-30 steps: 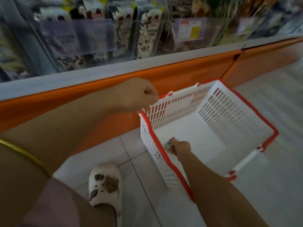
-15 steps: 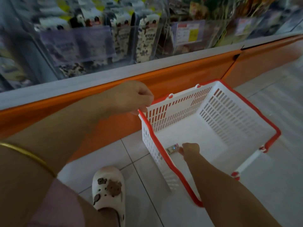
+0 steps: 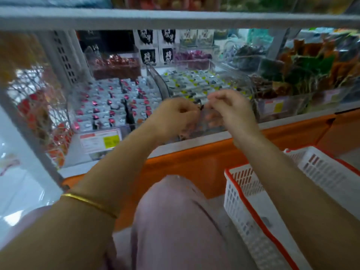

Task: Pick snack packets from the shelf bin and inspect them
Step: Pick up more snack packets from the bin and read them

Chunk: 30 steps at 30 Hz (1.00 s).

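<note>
Both of my hands are raised in front of the clear shelf bins. My left hand (image 3: pixel 175 115) and my right hand (image 3: pixel 229 108) have curled fingers and pinch a small snack packet (image 3: pixel 203 114) between them; the packet is blurred, with a dark top edge. Behind them is a bin of silver packets with yellow marks (image 3: pixel 194 80). To its left is a bin of silver packets with red marks (image 3: pixel 109 106). A small grey packet (image 3: pixel 266 221) appears to lie in the white basket (image 3: pixel 243 193) at lower right.
An orange and grey ledge (image 3: pixel 194 162) runs under the bins. Price labels (image 3: pixel 101 141) hang on the bin fronts. Bins of green and orange packets (image 3: pixel 303 71) stand at the right. My knee in pink cloth (image 3: pixel 175 221) is below the hands. A shelf rail (image 3: pixel 175 18) crosses overhead.
My right hand left the basket and my left hand left its rim. Both rose to the shelf bins and now hold a packet together. The view tilted up to the shelf.
</note>
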Motion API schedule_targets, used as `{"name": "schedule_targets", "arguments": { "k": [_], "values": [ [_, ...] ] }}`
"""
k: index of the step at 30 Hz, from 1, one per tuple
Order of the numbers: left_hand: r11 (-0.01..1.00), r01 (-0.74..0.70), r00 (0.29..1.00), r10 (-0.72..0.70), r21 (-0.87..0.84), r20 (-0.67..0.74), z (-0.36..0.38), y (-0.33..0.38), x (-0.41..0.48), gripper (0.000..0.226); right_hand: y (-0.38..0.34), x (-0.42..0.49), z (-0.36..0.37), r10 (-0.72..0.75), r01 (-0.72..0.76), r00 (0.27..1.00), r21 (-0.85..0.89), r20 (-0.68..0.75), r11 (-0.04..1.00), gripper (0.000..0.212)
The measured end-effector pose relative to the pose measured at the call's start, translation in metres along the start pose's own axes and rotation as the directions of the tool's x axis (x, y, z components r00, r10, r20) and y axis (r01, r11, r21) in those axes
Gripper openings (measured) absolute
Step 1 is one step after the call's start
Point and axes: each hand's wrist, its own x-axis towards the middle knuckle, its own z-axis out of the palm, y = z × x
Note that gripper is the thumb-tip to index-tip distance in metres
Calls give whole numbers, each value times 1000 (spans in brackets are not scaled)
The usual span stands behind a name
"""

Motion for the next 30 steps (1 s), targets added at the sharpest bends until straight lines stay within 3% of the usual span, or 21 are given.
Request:
{"name": "schedule_targets", "arguments": {
  "k": [4, 9, 16, 20, 24, 26, 30],
  "values": [
    [997, 48, 961, -28, 65, -273, -41, -26, -20, 17, -32, 10, 47, -164, 181, 980, -171, 111, 969, 6],
    [936, 129, 898, 31, 329, -440, -67, -54, -19, 24, -39, 35, 83, -238, 360, 923, -462, 302, 811, 12],
    [847, 187, 907, 45, 497, -418, -85, -64, 16, 26, -32, 63, 92, -171, 485, 847, -603, 503, 633, 7],
    [852, 152, 927, 53, 501, -371, -79, -67, 22, 27, -19, 58, 89, -128, 510, 823, -621, 554, 595, 17],
    [842, 75, 953, 97, 534, -287, -76, -71, 20, 24, -16, 59, 94, -167, 580, 795, -651, 583, 490, 20],
    [831, 70, 955, 104, 551, -277, -78, -74, 19, 24, -14, 60, 94, -202, 581, 800, -645, 565, 496, 18],
    [855, 40, 913, 179, 517, -367, -86, -77, 17, 22, -15, 61, 87, -307, 488, 858, -467, 412, 738, 12]
  ]
}}
